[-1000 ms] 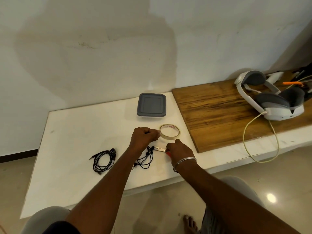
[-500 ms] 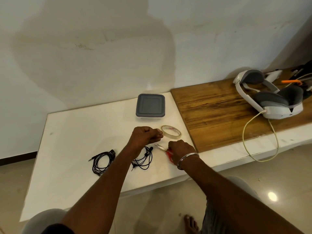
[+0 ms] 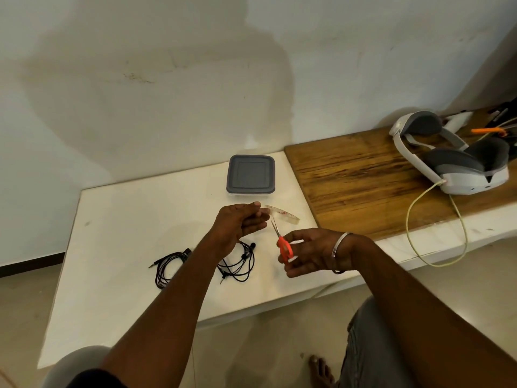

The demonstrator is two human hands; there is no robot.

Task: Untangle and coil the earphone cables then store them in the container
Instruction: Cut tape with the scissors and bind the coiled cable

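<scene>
Container (image 3: 250, 174) sits at the back of the white table (image 3: 126, 219), close to the wall, with its grey lid on. The lid's opaque, so I can't tell what's inside.

The only writing I can spot is some red print on the tape (image 3: 282, 214), and it's way too blurry to read.

The left hand (image 3: 237, 224) is up over the table, thumb and forefinger pinching the tape's loose end, with the other fingers stretched out loosely underneath. I can't tell if the roll lies on the table or hangs off the strip. The right hand (image 3: 313, 253) has its fingers curled round the orange handles of the scissors (image 3: 284, 247). The blades point up at the tape, tips just below it, and look nearly closed. There's a metal bangle (image 3: 334, 250) on that wrist.

Both sets of earphones are black and lie toward the front of the table. The left coil (image 3: 169, 266) lies on its own with its plug poking out to the left. The right coil (image 3: 242, 261) is partly hidden under the left forearm, between the two arms. Neither hand touches them, and both are well apart from the container.

Off to the right is a wood board (image 3: 363, 177) with a white and grey headset (image 3: 453, 163) on it. Its yellowish cable (image 3: 436, 233) loops over the table edge.
</scene>
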